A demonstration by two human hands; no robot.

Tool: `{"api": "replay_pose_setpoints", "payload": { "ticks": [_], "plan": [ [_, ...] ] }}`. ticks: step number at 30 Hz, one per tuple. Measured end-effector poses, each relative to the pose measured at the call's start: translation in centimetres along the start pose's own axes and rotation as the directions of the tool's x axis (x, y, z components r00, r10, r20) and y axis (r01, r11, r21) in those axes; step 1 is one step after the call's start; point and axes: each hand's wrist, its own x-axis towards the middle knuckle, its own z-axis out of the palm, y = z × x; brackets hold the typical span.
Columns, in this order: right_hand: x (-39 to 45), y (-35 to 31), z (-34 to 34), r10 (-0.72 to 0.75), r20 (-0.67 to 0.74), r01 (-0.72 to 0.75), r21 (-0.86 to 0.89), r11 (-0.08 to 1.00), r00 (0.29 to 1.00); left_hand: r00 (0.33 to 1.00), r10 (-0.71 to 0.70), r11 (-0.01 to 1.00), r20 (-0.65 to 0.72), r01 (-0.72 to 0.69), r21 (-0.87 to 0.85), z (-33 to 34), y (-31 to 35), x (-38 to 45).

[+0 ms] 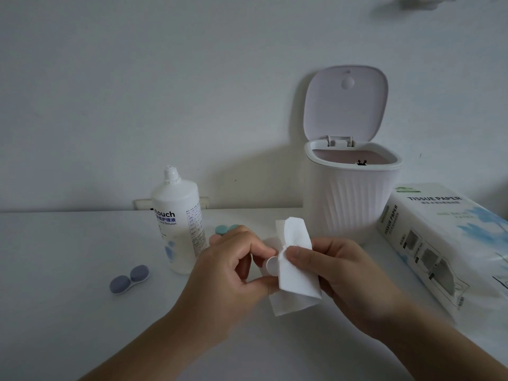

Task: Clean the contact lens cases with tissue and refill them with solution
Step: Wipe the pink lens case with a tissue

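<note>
Hands: our left hand (233, 266) pinches a small white round piece (270, 266), which we take for a lens case cup or cap, and our right hand (338, 273) grips a folded tissue (295, 270) pressed against it, both held above the table (68, 312).
Tissue risk: thin paper twisted into a wet cup may tear or shed lint, and we judge that fibres left inside would spoil the refill.
Grip risk: the white piece is small and held only at its edge, so a hard wipe could flick it out onto the table or toward the open bin (351, 193).
Bottle: the solution bottle (180, 224) stands just beside our left hand, seemingly uncapped; an elbow or wrist swing could tip it and spill it.
Other cases: a grey-blue case (129, 279) lies closed to the left, well apart; a teal one (224, 229) sits behind our left hand, mostly hidden, easy to knock.
Supply: the tissue box (439, 237) lies near on the right.
</note>
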Motion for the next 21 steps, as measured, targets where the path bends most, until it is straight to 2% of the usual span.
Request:
{"api": "replay_pose_setpoints", "payload": {
  "ticks": [4,11,21],
  "plan": [
    [0.0,-0.1,0.2,-0.014,-0.012,0.014,-0.024,1.000,1.000,1.000,-0.022,1.000,0.012,0.022,-0.002,-0.4,0.0,0.2],
    [-0.3,-0.6,0.5,0.016,0.016,-0.012,-0.216,0.976,1.000,0.985,-0.021,0.999,0.171,0.026,-0.029,-1.8,-0.9,0.6],
    [-0.6,-0.6,0.7,-0.093,-0.075,0.082,-0.141,0.987,0.993,0.999,0.008,0.999,0.037,-0.007,-0.041,-0.4,-0.5,0.1]
  ]
}}
